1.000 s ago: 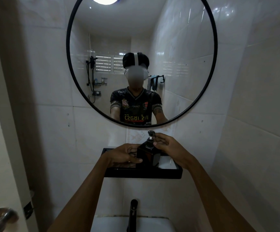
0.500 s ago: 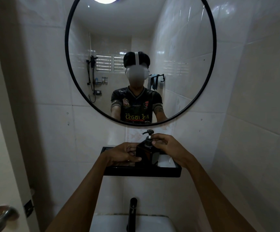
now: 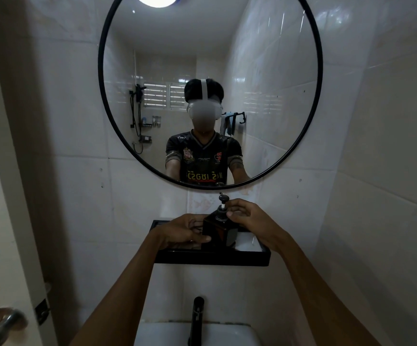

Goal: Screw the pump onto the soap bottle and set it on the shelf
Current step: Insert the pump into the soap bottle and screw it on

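A dark square soap bottle [image 3: 218, 231] stands upright over the black wall shelf [image 3: 212, 258]. Whether it rests on the shelf is hidden by my hands. My left hand [image 3: 185, 231] wraps the bottle's left side. The black pump [image 3: 221, 208] sits in the bottle's neck, its head pointing away towards the wall. My right hand [image 3: 248, 217] pinches the pump collar with fingertips from the right.
A round black-framed mirror [image 3: 320, 78] hangs just above the shelf. Below are a black tap [image 3: 197, 318] and a white basin [image 3: 227, 333]. A metal door handle [image 3: 2, 323] sits at the lower left. Tiled walls close in on both sides.
The pump head has turned, from sideways half a second ago to pointing away now. My right fingers shifted on the collar. My left hand and the bottle stayed put.
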The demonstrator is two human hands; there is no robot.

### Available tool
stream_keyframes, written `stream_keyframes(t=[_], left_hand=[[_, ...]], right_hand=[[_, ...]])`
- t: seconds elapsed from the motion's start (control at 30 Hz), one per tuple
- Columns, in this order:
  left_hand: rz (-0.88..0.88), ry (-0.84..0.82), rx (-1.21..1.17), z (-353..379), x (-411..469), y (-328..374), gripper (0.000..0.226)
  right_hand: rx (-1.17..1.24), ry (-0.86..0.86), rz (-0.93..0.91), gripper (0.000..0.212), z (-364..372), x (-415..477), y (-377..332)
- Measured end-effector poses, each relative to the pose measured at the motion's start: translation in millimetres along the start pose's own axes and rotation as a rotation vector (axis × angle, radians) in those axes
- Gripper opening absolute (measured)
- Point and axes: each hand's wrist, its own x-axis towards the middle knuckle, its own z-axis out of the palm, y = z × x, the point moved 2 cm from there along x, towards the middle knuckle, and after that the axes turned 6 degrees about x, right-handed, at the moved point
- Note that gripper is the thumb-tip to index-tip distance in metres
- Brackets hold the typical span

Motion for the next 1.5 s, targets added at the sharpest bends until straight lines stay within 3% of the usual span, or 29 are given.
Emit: stream_keyframes(t=[1.03,1.23,1.5], left_hand=[[0.004,0.018,-0.011,0.8,0.3,-3.2,0.064],[0.005,0.023,-0.003,1.4,-2.5,1.0,0.063],[0.002,0.034,0.008,2.6,-5.1,3.5,0.063]], right_hand=[[0.031,0.006,-0.015,0.022,2.9,-3.4,0.3],[0.043,0.027,-0.012,0.032,3.0,-3.0,2.4],[0.041,0.042,-0.017,0.029,3.3,-2.4,3.3]])
